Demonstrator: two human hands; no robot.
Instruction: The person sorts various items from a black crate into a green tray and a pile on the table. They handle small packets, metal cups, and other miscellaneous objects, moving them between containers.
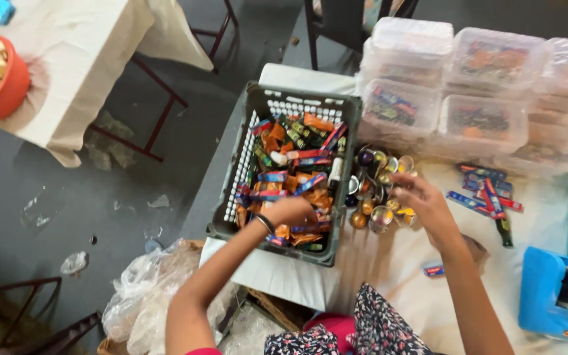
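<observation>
My left hand [290, 212] reaches into a dark green plastic crate [258, 105] full of small wrapped candies in orange, blue and red. Its fingers are curled down among the wrappers; what they grip is hidden. My right hand [422, 200] hovers over a pile of round foil-wrapped sweets [373, 184] on the white tablecloth, fingers bent and touching the pile. Motion blur hides whether it holds one.
Stacks of clear lidded boxes [481, 85] filled with sweets stand at the back right. Loose blue and red bars [488, 190] lie to the right. A blue tape dispenser [550, 292] sits at the right edge. An orange bowl [8, 85] rests on another table, far left. Plastic bags [146, 296] lie on the floor.
</observation>
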